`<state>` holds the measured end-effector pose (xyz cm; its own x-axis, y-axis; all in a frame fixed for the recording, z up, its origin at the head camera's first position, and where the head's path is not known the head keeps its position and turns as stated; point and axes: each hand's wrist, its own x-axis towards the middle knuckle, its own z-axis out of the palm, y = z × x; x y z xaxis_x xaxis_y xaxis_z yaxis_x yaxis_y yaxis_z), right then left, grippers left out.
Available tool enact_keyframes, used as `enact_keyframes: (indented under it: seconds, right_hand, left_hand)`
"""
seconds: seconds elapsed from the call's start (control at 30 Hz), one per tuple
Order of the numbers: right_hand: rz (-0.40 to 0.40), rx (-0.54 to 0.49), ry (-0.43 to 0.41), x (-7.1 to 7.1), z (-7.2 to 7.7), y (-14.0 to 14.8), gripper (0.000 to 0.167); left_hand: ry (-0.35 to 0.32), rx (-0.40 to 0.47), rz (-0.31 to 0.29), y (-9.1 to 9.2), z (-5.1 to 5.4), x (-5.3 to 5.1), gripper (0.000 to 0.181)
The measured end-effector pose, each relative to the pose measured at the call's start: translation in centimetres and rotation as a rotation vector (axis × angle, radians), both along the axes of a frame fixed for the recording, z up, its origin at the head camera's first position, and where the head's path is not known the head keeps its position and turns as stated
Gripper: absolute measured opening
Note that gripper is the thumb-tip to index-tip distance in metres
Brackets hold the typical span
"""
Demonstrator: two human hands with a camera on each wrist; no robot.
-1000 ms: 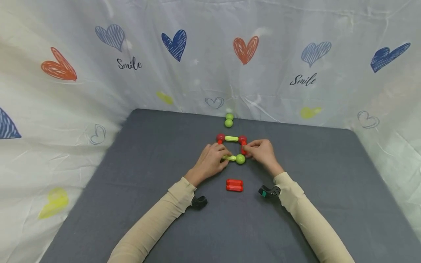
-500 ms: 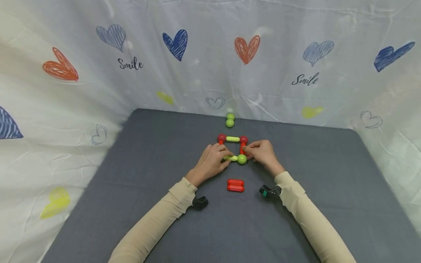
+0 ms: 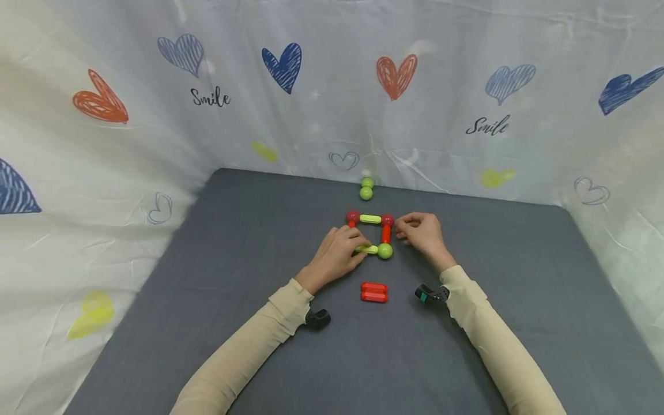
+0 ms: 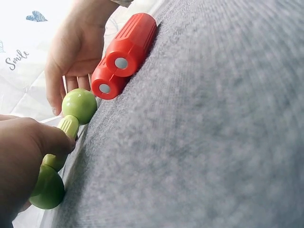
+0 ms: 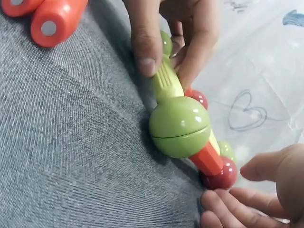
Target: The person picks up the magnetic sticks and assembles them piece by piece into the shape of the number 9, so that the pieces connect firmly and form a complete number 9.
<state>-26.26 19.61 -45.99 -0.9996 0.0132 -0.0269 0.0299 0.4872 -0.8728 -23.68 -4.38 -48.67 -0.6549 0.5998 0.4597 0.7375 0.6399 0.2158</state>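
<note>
Magnetic building sticks and balls form a four-sided frame on the table. Its near side is a yellow-green stick (image 3: 370, 249), pinched between thumb and fingers of my left hand (image 3: 334, 252). A green ball (image 3: 385, 251) caps that stick's right end; another green ball (image 4: 48, 189) shows at its other end in the left wrist view. The right side is a red stick (image 3: 386, 234) meeting a red ball (image 3: 387, 220). A yellow stick (image 3: 370, 219) runs from there to another red ball (image 3: 353, 217). Just right of the frame, my right hand (image 3: 422, 231) holds nothing, its fingers loosely bent.
Two loose red sticks (image 3: 374, 292) lie side by side on the grey cloth (image 3: 332, 369), nearer the person. Behind the frame are two green balls (image 3: 366, 193), touching, close to the white curtain (image 3: 321, 127) with printed hearts.
My right hand has let go of the right red stick and moved a little up and right, away from the frame. That stick now joins the near green ball. My left hand keeps its pinch.
</note>
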Motion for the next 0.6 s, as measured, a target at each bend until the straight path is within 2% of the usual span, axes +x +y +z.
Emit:
enact_keyframes:
  seconds: [0.17, 0.3, 0.37, 0.43, 0.53, 0.6]
  right_hand:
    - [0.070, 0.026, 0.073, 0.7, -0.4, 0.2, 0.022]
    - [0.141, 0.164, 0.235, 2.3, -0.2, 0.3, 0.019]
    - [0.189, 0.244, 0.335, 3.4, 0.2, 0.3, 0.017]
    - [0.252, 0.295, 0.394, 4.7, 0.7, -0.1, 0.015]
    - [0.381, 0.325, 0.415, 6.4, 1.6, -0.9, 0.014]
    - [0.477, 0.340, 0.372, 7.2, 1.9, -1.7, 0.015]
  left_hand:
    - [0.002, 0.013, -0.001, 0.2, -0.3, 0.2, 0.017]
    - [0.010, 0.017, 0.003, 0.3, -0.4, 0.2, 0.017]
    - [0.012, 0.016, 0.004, 0.3, -0.4, 0.1, 0.018]
    - [0.014, 0.011, 0.009, 0.2, -0.3, 0.1, 0.019]
    - [0.019, 0.014, 0.010, 0.1, -0.2, 0.0, 0.019]
    - [0.024, 0.015, 0.011, 0.1, -0.2, 0.0, 0.019]
